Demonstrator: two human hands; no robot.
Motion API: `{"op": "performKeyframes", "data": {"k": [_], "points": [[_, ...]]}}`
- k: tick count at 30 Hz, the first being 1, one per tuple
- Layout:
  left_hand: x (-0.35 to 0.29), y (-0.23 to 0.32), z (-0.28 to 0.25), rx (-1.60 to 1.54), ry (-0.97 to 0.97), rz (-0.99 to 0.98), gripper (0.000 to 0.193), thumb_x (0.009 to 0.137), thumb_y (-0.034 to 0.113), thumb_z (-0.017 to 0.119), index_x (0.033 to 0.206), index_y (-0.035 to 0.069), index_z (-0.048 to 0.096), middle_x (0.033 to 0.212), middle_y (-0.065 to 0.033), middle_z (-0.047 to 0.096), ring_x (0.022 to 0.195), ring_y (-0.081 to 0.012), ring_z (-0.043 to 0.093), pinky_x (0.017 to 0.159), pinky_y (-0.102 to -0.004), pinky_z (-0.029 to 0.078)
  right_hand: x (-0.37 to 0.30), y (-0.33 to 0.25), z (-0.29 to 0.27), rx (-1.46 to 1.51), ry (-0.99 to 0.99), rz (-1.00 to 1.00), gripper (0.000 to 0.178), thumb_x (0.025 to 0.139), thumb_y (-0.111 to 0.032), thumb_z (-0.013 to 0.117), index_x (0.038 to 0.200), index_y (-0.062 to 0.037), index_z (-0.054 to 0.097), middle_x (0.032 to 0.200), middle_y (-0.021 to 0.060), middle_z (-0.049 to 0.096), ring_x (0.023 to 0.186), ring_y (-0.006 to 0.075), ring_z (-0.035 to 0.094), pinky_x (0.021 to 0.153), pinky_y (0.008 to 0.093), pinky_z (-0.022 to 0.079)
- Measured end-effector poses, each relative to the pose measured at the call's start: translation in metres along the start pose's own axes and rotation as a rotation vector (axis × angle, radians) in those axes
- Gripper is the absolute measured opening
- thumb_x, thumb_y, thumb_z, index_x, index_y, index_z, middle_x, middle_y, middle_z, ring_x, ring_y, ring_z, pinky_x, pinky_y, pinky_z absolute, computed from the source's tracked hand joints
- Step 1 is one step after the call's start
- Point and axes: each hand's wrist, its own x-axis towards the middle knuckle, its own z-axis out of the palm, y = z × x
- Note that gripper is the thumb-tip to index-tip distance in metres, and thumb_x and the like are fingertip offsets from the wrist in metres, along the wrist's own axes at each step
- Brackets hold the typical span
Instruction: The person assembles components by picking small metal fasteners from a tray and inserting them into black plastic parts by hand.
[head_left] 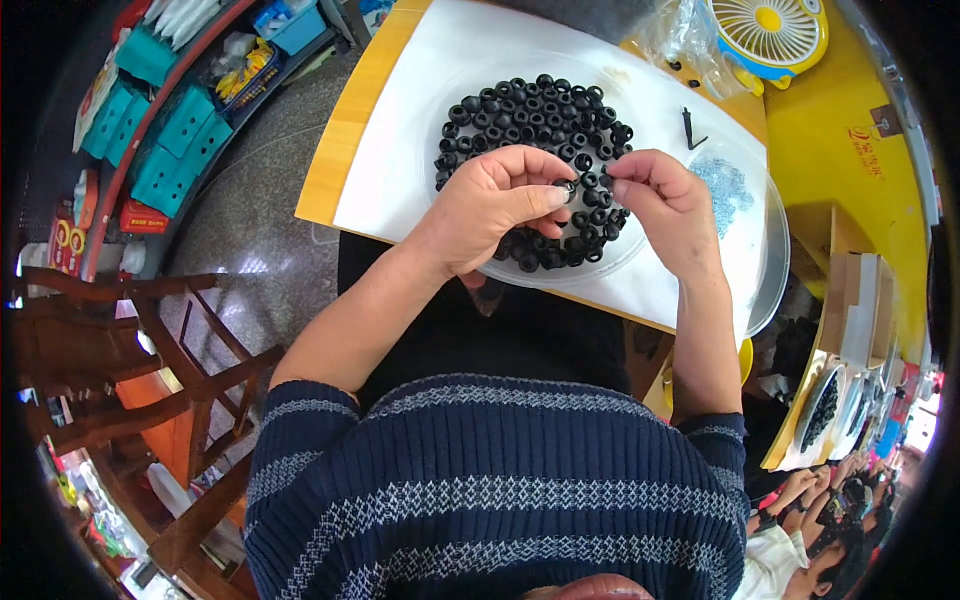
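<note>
Your left hand [495,205] has its fingers pinched on 1 small black ring [567,185], thumb pressed across it, held just above the near edge of the pile of black rings [530,120]. Your right hand [665,205] sits just beside it, fingers curled in toward the same ring; they look closed on something tiny, but what it is cannot be made out. Directly under both sets of fingers lies the clear round tray [610,268] that holds the pile, on a white sheet [400,170] over the table [335,140]. Beyond your right fingers, a second clear dish [765,250] carries a patch of small silvery bits [727,190].

The likely slip: the ring is small and held only by fingertips, so a loosened pinch would drop it back among identical rings. The dish past your right fingers overhangs the table edge, and a nudge from your wrist could tip it.
</note>
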Motion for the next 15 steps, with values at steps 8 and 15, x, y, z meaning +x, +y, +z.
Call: {"op": "performKeyframes", "data": {"k": [8,15], "points": [[0.003,-0.002,0.001,0.049,0.004,-0.037,0.018,0.080,0.007,0.056,0.096,-0.001,0.054,0.079,-0.0072,0.059,0.069,-0.0114,0.058,0.062,-0.0222,0.049,-0.010,-0.016,0.020,-0.057,0.067,-0.264,0.008,0.073,-0.001,0.055,0.081,-0.0027,0.057,0.073,0.0040,0.058,0.066,0.0117,0.055,0.059,0.0224,0.044],[0.002,-0.001,0.000,0.022,0.009,-0.034,0.018,0.080,0.007,0.056,0.095,-0.001,0.054,0.079,-0.0075,0.059,0.068,-0.0114,0.058,0.062,-0.0223,0.050,-0.010,-0.009,0.027,0.043,0.060,-0.320,0.015,0.070,0.000,0.059,0.084,-0.0020,0.054,0.077,0.0087,0.055,0.069,0.0184,0.056,0.060,0.0256,0.045]]}}
